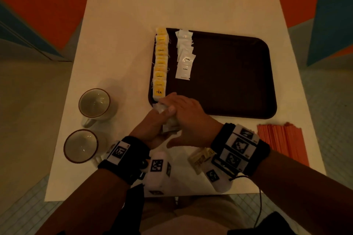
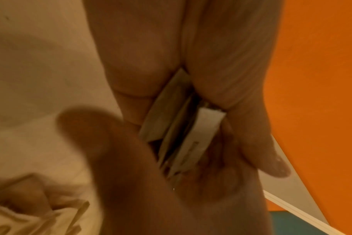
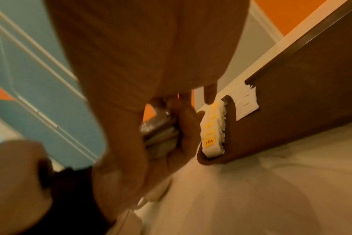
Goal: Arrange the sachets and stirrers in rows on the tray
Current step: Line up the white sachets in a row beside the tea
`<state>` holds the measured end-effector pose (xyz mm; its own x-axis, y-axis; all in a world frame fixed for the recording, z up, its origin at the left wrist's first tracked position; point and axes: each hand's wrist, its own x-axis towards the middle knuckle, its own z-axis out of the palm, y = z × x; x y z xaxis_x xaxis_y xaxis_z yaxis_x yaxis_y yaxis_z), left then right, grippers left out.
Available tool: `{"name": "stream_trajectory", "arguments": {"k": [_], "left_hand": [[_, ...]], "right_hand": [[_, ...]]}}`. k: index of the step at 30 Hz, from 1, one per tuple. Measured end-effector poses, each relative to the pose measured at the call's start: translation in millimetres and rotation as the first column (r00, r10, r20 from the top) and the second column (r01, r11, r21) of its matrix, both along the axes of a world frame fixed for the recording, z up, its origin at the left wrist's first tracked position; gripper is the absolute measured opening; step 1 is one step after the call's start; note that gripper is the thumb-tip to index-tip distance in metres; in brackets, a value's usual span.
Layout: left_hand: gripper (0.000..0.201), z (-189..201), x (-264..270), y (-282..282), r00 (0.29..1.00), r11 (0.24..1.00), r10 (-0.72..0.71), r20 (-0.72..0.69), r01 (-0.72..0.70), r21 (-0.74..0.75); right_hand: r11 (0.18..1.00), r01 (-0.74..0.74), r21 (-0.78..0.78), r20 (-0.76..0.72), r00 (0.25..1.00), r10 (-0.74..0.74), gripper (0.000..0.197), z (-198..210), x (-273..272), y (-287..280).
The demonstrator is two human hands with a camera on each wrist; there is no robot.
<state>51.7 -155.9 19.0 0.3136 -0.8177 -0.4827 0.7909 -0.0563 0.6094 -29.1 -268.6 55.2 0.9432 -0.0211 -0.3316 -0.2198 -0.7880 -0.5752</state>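
Note:
A dark brown tray lies on the white table. A row of yellow tea sachets runs down its left edge, and a shorter row of white coffee sachets lies beside it. At the tray's near left corner my left hand grips a stack of white sachets, which also shows edge-on in the left wrist view. My right hand lies over the stack with its fingers on the far end and its thumb spread apart. Orange stirrers lie in a pile at the right.
Two empty mugs stand at the table's left. Several beige sachets lie near my right wrist. The tray's middle and right side are bare. The table's front edge is close behind my wrists.

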Motion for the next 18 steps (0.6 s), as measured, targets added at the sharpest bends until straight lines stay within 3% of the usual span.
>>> {"name": "stream_trajectory", "arguments": {"k": [4,7,12,14,16,18], "left_hand": [[0.099,-0.2,-3.8,-9.9,0.999,1.0,0.006,0.053,-0.007,0.029],[0.093,-5.5,1.1,-13.0,1.0,1.0,0.01,0.022,-0.01,0.023],[0.085,-4.5,0.2,-21.7,0.999,0.999,0.01,-0.031,-0.009,0.047],[0.068,1.9,-3.7,-28.1,1.0,0.993,0.026,-0.016,-0.024,0.117],[0.035,7.9,-7.9,-35.9,0.999,0.985,0.038,0.014,-0.039,0.17],[0.027,10.3,-8.4,-41.6,0.998,0.978,0.009,0.067,-0.022,0.206]], "right_hand": [[0.991,0.133,-0.005,0.109,0.985,-0.131,0.091,-9.1,5.5,7.0],[0.992,0.126,-0.026,0.152,0.981,-0.121,0.075,-10.3,7.2,5.1],[0.989,0.065,-0.134,0.15,0.988,-0.044,0.071,-7.1,8.7,-7.0],[0.973,0.05,-0.226,0.123,0.992,-0.023,0.07,-6.0,10.9,-11.3],[0.964,0.05,-0.259,0.098,0.995,-0.026,0.068,-8.0,13.0,-12.8],[0.967,0.092,-0.236,0.112,0.992,-0.067,0.064,-11.2,14.0,-14.7]]}}
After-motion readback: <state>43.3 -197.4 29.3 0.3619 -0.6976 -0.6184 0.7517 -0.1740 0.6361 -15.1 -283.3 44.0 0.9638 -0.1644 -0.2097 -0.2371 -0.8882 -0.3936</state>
